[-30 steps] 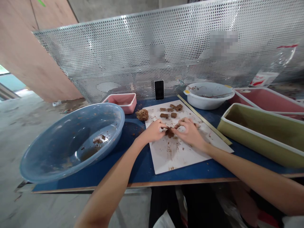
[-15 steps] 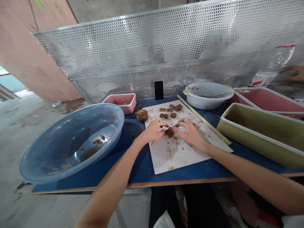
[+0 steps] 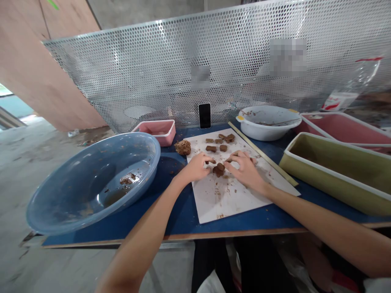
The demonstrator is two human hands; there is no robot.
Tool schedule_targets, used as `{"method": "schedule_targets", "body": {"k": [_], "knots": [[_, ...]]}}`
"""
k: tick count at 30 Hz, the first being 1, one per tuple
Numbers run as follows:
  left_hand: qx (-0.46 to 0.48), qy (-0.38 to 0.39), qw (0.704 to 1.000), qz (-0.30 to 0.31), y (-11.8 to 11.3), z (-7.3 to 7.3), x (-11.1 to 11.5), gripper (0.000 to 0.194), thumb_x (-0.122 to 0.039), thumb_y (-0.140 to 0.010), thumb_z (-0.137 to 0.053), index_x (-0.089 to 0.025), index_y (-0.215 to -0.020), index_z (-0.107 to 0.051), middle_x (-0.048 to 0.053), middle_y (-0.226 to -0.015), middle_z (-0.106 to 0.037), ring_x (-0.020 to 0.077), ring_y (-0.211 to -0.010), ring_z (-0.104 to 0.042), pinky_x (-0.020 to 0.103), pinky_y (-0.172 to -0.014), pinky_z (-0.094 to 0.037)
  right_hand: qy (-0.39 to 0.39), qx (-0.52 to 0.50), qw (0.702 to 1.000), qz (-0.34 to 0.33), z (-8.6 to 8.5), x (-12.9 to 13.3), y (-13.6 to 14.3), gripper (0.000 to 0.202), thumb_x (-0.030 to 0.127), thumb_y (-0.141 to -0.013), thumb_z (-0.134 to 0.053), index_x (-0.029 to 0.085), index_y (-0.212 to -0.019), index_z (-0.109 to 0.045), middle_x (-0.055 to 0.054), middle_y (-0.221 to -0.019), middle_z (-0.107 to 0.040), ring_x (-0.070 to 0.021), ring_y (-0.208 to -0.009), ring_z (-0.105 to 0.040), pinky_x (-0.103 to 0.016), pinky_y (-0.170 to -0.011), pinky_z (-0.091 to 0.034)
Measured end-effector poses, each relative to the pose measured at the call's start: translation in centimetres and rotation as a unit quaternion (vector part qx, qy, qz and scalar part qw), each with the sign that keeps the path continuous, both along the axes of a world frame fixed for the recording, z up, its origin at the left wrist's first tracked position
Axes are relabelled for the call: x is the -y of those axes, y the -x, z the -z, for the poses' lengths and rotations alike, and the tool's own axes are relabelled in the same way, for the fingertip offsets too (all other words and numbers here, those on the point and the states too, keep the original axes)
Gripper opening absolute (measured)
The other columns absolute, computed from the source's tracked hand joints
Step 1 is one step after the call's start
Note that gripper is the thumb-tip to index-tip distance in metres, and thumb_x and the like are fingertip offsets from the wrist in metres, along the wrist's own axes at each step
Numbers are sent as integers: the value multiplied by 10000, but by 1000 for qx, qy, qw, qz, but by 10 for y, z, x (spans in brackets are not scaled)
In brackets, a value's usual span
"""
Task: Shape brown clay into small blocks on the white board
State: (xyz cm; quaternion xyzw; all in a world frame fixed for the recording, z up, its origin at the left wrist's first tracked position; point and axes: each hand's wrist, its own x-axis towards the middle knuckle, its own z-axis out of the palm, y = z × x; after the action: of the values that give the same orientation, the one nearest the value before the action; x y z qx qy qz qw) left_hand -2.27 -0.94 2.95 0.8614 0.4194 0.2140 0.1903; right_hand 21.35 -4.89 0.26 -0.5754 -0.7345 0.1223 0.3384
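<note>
A small brown lump of clay (image 3: 218, 169), made of rounded pieces pressed together, sits on the white board (image 3: 210, 205) between my hands. My left hand (image 3: 198, 167) is at its left side, with thumb and forefinger apart and nothing seen between them. On the other side, my right hand (image 3: 244, 170) has its thumb and forefinger spread, fingertips close to the lump; whether they touch it I cannot tell. Several small shaped clay blocks (image 3: 211, 149) lie farther back on the board. A rough clay ball (image 3: 182, 147) rests at the board's left edge.
A big blue basin (image 3: 91, 183) with wet residue stands left, a small pink tub (image 3: 167, 138) behind it. A phone (image 3: 204, 116) leans on the perforated metal screen (image 3: 137, 77). A yellowish strip (image 3: 265, 156), white basin (image 3: 269, 132), green trough (image 3: 332, 179) and plastic bottle (image 3: 345, 95) are right.
My fingers have drawn slightly apart from the clay lump, which shows more fully now. At far right, another person's hand has moved away from beside the bottle.
</note>
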Motion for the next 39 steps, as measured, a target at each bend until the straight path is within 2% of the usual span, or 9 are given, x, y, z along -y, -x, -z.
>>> {"method": "schedule_targets", "body": {"k": [5,10,18,22,29,33,37,39], "knots": [[-5,7,1000,11,-2,-2,1,241,-124,-873,-740,-215,-1050,-876,71,-1024,-693,263,-978,-711,408,-970,-598,-2,8,1000,0,-2,1,1,419,619,-1045,-584,282,-887,-776,-109,-1147,-720,-369,-1185,-625,-560,-1005,-420],[-8,6,1000,8,-1,-2,0,200,-190,-889,-796,-213,-1070,-877,78,-1034,-697,262,-978,-704,399,-949,-593,-10,19,1000,1,1,1,3,377,625,-1011,-664,291,-887,-788,-98,-1142,-718,-367,-1188,-625,-565,-1006,-406],[-17,24,1000,11,-2,-3,-1,161,-215,-882,-802,-234,-1008,-900,71,-996,-689,258,-934,-689,390,-905,-585,-21,29,999,0,2,1,3,382,637,-1014,-677,297,-884,-793,-96,-1147,-722,-363,-1195,-621,-551,-988,-405],[-15,22,999,19,-2,-2,-1,169,-193,-872,-798,-237,-1003,-895,66,-1001,-699,256,-949,-688,392,-923,-587,-27,33,999,3,3,1,3,374,623,-1020,-681,294,-885,-796,-99,-1150,-720,-362,-1198,-626,-541,-971,-409],[19,20,1000,7,0,2,-4,259,-217,-848,-867,-197,-1105,-845,89,-1119,-711,283,-1047,-717,426,-1014,-590,-31,31,999,-6,5,1,3,371,611,-1037,-654,292,-914,-800,-99,-1157,-708,-365,-1200,-623,-543,-986,-418],[40,11,999,1,0,3,-3,203,-136,-890,-760,-184,-1079,-815,81,-1104,-675,262,-1044,-701,421,-1019,-583,-22,39,999,-11,-1,4,2,371,539,-1067,-597,270,-877,-767,-100,-1145,-698,-350,-1168,-628,-520,-960,-428],[64,-14,998,0,-2,-1,0,282,-19,-874,-594,-187,-985,-791,81,-1107,-654,234,-1001,-681,401,-984,-575,-10,34,999,-19,-5,6,1,368,478,-1083,-547,263,-867,-753,-98,-1143,-702,-348,-1169,-632,-527,-965,-422],[79,-25,997,0,-2,-3,1,312,-5,-877,-557,-182,-979,-792,85,-1116,-652,231,-1012,-680,413,-1015,-566,-7,26,999,-22,-5,5,0,378,480,-1085,-532,265,-876,-762,-103,-1147,-705,-353,-1173,-627,-538,-979,-420]]}}
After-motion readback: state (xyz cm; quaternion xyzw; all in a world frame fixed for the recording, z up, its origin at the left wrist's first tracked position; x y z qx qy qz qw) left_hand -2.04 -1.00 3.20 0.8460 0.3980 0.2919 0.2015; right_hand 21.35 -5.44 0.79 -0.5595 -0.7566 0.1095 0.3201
